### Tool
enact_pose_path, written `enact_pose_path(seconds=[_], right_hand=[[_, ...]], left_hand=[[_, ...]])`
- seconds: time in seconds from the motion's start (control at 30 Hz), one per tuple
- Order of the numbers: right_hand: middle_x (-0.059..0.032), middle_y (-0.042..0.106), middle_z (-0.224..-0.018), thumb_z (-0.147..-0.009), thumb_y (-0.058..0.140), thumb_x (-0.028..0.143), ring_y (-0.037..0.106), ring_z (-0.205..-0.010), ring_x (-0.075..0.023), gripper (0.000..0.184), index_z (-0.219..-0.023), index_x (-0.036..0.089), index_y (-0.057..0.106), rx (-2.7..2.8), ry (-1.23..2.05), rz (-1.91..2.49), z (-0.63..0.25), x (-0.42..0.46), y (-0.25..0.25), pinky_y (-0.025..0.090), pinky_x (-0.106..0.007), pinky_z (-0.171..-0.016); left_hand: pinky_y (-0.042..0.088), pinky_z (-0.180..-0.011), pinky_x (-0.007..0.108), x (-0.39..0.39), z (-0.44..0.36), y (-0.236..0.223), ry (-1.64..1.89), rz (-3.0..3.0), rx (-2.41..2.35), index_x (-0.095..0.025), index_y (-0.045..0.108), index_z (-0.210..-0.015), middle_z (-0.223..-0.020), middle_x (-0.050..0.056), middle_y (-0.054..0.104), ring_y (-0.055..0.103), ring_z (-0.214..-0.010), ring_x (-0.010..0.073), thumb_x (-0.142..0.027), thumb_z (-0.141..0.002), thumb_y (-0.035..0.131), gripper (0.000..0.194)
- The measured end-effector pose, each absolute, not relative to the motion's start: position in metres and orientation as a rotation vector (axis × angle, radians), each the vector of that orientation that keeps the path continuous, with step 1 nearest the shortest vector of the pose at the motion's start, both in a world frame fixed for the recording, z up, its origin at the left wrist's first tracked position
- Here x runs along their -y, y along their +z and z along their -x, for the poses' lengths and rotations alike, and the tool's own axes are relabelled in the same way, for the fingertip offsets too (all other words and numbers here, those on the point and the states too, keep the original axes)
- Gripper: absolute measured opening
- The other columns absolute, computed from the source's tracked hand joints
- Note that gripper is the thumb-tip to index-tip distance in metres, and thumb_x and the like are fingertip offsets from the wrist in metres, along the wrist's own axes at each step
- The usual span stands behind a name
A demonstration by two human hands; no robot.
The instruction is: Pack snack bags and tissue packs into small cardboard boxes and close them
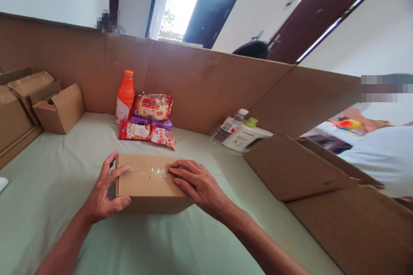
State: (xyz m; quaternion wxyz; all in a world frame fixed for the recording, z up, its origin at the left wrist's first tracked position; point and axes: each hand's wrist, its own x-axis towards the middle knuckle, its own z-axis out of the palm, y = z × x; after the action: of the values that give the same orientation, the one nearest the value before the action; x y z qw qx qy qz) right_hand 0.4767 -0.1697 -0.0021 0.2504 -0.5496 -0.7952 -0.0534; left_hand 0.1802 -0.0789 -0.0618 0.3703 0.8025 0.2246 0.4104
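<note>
A closed cardboard box [145,185] rests on the green cloth in front of me, with a short strip of clear tape [158,172] across its lid seam. My left hand [108,187] holds the box's left end: its thumb is at the front edge, a finger lies on the lid, and others reach round the end. Flat on the right part of the lid lies my right hand [195,180], its fingertips beside the tape and its fingers extended. The far right end of the box is hidden under that hand.
Behind the box stand an orange drink bottle [125,99] and several snack packets [153,107]. Cardboard boxes [61,107] are at the left. A clear bottle [229,126] and a white container [247,137] stand right, near cardboard panels [306,167]. Another person [383,154] is beyond them.
</note>
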Motion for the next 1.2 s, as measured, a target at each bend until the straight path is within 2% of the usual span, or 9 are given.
enact_pose_path(seconds=[0.1,0.23,0.33,0.47,0.6,0.77,0.87,1.03,1.2], right_hand=[[-0.0108,0.072,-0.115,-0.102,0.045,0.035,0.067,-0.106,-0.0248,0.034,-0.113,0.023,0.074,2.114,-0.154,1.464,-0.481,0.169,-0.013,0.054,-0.042,-0.089],[-0.0079,0.074,-0.111,-0.1,0.048,0.038,0.068,-0.103,-0.024,0.031,-0.105,0.026,0.076,2.063,-0.144,1.387,-0.484,0.158,-0.025,0.055,-0.04,-0.087],[-0.0086,0.074,-0.111,-0.098,0.051,0.041,0.066,-0.109,-0.0274,0.028,-0.104,0.025,0.074,1.909,-0.271,1.347,-0.474,0.142,-0.027,0.051,-0.047,-0.094],[-0.0115,0.067,-0.129,-0.096,0.054,0.038,0.057,-0.125,-0.0296,0.028,-0.116,0.024,0.067,1.681,-0.365,1.316,-0.451,0.123,-0.034,0.043,-0.053,-0.104],[-0.0117,0.066,-0.128,-0.096,0.052,0.039,0.06,-0.12,-0.0285,0.025,-0.106,0.024,0.069,1.707,-0.247,1.312,-0.43,0.109,-0.074,0.047,-0.051,-0.099],[-0.0144,0.067,-0.127,-0.093,0.05,0.033,0.062,-0.116,-0.0302,0.027,-0.1,0.022,0.074,1.858,-0.03,1.413,-0.412,0.106,-0.142,0.052,-0.051,-0.092],[-0.0149,0.065,-0.131,-0.091,0.051,0.03,0.061,-0.119,-0.0306,0.027,-0.102,0.021,0.075,1.918,0.056,1.52,-0.408,0.11,-0.159,0.051,-0.052,-0.094],[-0.015,0.066,-0.129,-0.09,0.052,0.027,0.062,-0.117,-0.0311,0.027,-0.102,0.02,0.075,1.94,0.064,1.55,-0.41,0.113,-0.159,0.052,-0.052,-0.093],[-0.0134,0.069,-0.125,-0.09,0.052,0.027,0.065,-0.113,-0.0307,0.028,-0.102,0.021,0.076,1.957,0.067,1.531,-0.409,0.112,-0.159,0.053,-0.051,-0.091]], left_hand=[[0.031,-0.118,0.054,0.08,-0.18,-0.058,1.007,-2.09,-0.597,-0.031,0.059,-0.13,-0.163,0.008,0.015,0.029,-0.148,0.0384,-0.032,-0.073,0.076,0.059],[0.037,-0.115,0.05,0.087,-0.185,-0.052,1.085,-2.1,-0.669,-0.024,0.067,-0.114,-0.153,0.011,0.027,0.042,-0.137,0.0355,-0.024,-0.06,0.083,0.056],[0.041,-0.111,0.051,0.092,-0.18,-0.049,1.159,-2.144,-0.797,-0.023,0.068,-0.109,-0.148,0.012,0.032,0.049,-0.129,0.0343,-0.024,-0.055,0.085,0.057],[0.044,-0.109,0.051,0.09,-0.141,-0.046,1.324,-2.137,-1.119,-0.024,0.07,-0.107,-0.144,0.01,0.037,0.052,-0.126,0.0327,-0.028,-0.061,0.082,0.048],[0.04,-0.112,0.053,0.077,-0.085,-0.044,1.614,-2.097,-1.623,-0.023,0.07,-0.104,-0.139,0.009,0.04,0.05,-0.129,0.0338,-0.036,-0.069,0.078,0.039],[0.036,-0.114,0.057,0.061,-0.047,-0.048,1.891,-2.012,-2.101,-0.015,0.069,-0.106,-0.141,0.017,0.035,0.044,-0.132,0.0396,-0.043,-0.076,0.075,0.041],[0.034,-0.115,0.057,0.051,-0.046,-0.053,1.965,-1.922,-2.217,-0.015,0.068,-0.107,-0.143,0.017,0.033,0.04,-0.136,0.0405,-0.044,-0.076,0.076,0.042],[0.027,-0.116,0.06,0.03,-0.053,-0.055,2.026,-1.727,-2.295,-0.017,0.064,-0.107,-0.145,0.015,0.028,0.031,-0.14,0.0421,-0.041,-0.074,0.078,0.043],[0.027,-0.115,0.061,0.011,-0.047,-0.053,2.029,-1.645,-2.371,-0.018,0.064,-0.106,-0.146,0.017,0.028,0.031,-0.141,0.0434,-0.041,-0.072,0.079,0.043]])
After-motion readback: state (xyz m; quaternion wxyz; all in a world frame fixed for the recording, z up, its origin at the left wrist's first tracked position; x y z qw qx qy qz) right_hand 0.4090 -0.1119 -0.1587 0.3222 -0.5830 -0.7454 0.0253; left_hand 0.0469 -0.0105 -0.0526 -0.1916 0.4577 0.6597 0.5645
